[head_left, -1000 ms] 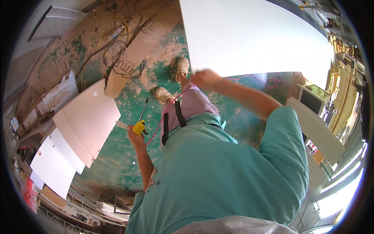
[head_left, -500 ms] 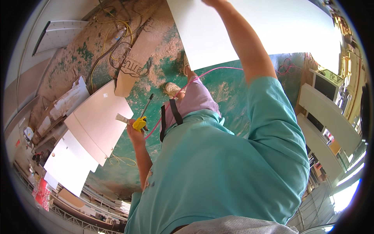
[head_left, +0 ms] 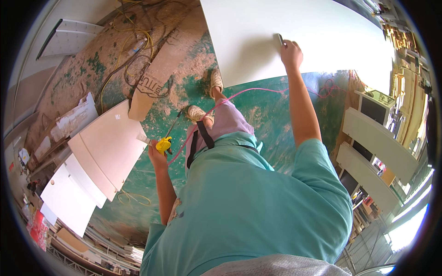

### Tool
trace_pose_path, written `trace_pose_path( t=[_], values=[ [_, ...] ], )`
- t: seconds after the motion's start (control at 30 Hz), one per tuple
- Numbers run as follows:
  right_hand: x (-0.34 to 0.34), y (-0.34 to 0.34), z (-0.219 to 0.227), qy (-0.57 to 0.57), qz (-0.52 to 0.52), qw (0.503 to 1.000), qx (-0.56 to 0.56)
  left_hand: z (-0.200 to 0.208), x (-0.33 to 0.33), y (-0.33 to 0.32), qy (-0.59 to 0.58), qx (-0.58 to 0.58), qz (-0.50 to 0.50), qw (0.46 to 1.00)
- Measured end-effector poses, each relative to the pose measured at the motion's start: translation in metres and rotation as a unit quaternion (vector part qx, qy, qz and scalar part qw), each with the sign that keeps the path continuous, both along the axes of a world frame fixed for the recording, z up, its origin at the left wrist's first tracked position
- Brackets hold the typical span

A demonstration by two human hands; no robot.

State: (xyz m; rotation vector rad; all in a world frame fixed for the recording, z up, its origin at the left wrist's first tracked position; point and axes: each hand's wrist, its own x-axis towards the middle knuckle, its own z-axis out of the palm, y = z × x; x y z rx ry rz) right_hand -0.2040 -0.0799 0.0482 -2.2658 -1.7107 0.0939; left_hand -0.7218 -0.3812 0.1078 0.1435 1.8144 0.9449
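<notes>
Over the large white panel [head_left: 322,32], my right hand [head_left: 292,56] is closed around a slim dark-and-silver object [head_left: 280,39]; its exact kind is unclear. A shadow falls on the panel beside it. Lower left, my left hand [head_left: 159,157] is closed on a yellow tape measure [head_left: 164,145]. From the same hand a screwdriver [head_left: 174,123] points up with its long metal shaft. A pale flat strip [head_left: 143,138] also sticks out leftward from this hand; I cannot tell what it is.
A pink hose [head_left: 248,90] crosses the green, dust-covered floor [head_left: 271,108]. Beige and white boards [head_left: 108,147] lie at left, near flattened cardboard [head_left: 154,87] and tangled yellow cords [head_left: 149,41]. Pale cabinet boxes [head_left: 377,138] stand at right.
My right hand has come back nearer from the panel's far part, bringing the slim object into view. My left hand still holds the tape measure, and the view has shifted slightly.
</notes>
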Motion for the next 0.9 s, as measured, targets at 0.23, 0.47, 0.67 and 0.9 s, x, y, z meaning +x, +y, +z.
trace_pose_path(
  t=[0.23,0.47,0.67,0.9],
  values=[
    [-0.156,0.233,-0.011,-0.014,0.249,0.968,-0.037,0.008,0.005,-0.013,0.02,0.024,0.017,0.999],
    [-0.187,0.135,-0.011,-0.031,0.545,0.837,-0.045,0.014,0.043,-0.005,0.037,-0.055,0.07,0.995],
    [-0.131,-0.007,0.013,0.094,0.673,0.727,-0.1,0.006,0.049,0.017,0.01,-0.027,0.056,0.998],
    [-0.18,0.241,-0.013,0.039,0.31,0.947,0.073,0.023,0.025,0.037,0.045,-0.028,0.005,0.999]
  ],
)
